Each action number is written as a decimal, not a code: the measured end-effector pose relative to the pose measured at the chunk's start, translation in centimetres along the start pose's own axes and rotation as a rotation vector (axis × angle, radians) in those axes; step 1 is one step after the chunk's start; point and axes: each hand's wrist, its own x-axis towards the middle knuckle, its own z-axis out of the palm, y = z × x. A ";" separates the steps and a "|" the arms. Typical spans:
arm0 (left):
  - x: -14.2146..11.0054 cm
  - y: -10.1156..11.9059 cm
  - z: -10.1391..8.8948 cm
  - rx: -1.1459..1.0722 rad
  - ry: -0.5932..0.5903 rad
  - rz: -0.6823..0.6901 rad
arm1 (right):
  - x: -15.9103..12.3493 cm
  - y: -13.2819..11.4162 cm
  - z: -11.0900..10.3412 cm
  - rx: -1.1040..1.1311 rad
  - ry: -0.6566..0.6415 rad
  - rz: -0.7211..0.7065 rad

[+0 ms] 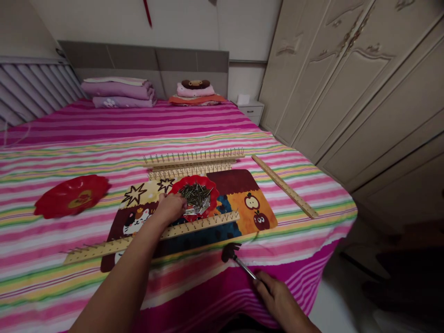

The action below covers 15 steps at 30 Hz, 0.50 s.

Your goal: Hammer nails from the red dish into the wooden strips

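Note:
My left hand [171,206] reaches to the left side of a red plate [214,196] heaped with metal nails [197,196]. Its fingers are curled together at the nails; their tips and whatever they pinch are hidden. My right hand [277,298] grips the handle of a claw hammer [244,267], whose dark head hovers or rests near the bed's front edge. A wooden strip [204,224] with a row of nails standing in it lies across a patterned mat [225,237], passing under my left forearm.
More wooden strips [194,159] bristling with nails lie behind the mat. Another strip [284,185], with holes along it, lies at the right. A second red plate [71,196] sits left on the striped bed [41,268]. Folded bedding [120,90] is stacked at the headboard. A wardrobe [347,78] stands right.

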 end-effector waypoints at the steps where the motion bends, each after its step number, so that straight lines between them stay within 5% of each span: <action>1: 0.0 0.0 0.0 0.002 -0.004 0.012 | 0.0 0.0 0.0 -0.003 -0.003 0.001; 10: -1.0 -0.3 -0.4 0.008 -0.015 0.039 | 0.1 0.5 0.3 -0.010 0.001 -0.005; 15: -2.1 -1.4 -0.9 -0.322 0.061 0.020 | 0.1 0.5 0.3 -0.024 -0.003 -0.007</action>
